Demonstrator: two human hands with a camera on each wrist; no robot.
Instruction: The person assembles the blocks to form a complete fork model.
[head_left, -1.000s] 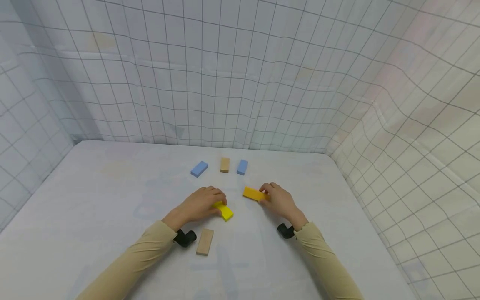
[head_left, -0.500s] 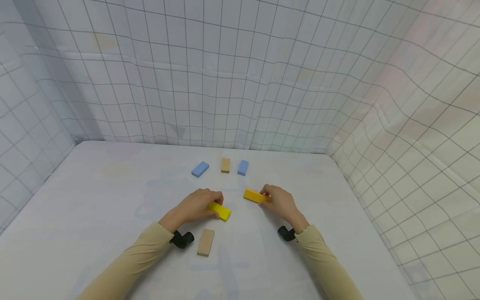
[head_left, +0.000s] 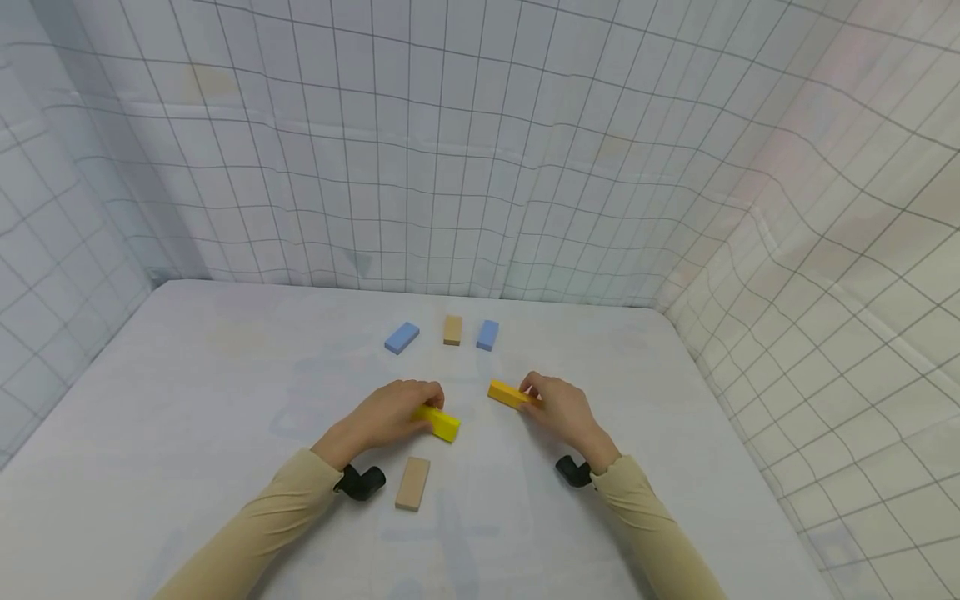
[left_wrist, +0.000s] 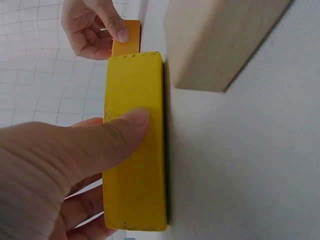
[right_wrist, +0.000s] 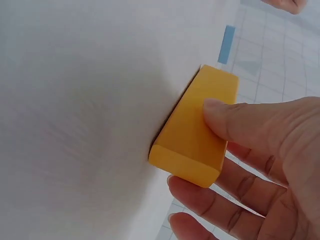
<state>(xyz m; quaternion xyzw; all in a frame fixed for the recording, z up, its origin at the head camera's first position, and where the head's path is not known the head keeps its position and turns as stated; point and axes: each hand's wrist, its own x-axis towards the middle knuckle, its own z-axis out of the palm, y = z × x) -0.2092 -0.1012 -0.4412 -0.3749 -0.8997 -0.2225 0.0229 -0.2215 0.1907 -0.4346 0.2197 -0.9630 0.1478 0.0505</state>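
Note:
My left hand [head_left: 390,412] pinches a bright yellow wooden block [head_left: 446,426] near the middle of the table. In the left wrist view the thumb presses the broad face of this yellow block [left_wrist: 136,185], which stands on its long narrow edge. To the right, an orange-yellow block [head_left: 506,395] is pinched by my right hand [head_left: 561,410]. The right wrist view shows the thumb on the broad face of the orange-yellow block [right_wrist: 192,122] and fingers behind it; it too is on its long edge, at the table surface. A gap separates the two blocks.
Farther back on the white table [head_left: 247,375] lie a blue block [head_left: 402,337], a tan block [head_left: 452,330] and a second blue block [head_left: 487,335]. A plain wooden block [head_left: 412,483] lies in front of the left hand. Gridded curtains [head_left: 420,167] enclose the table.
My left hand has shifted slightly left, turning the yellow block onto its edge. The orange-yellow block has tipped from flat onto its edge in my right hand, which has hardly moved.

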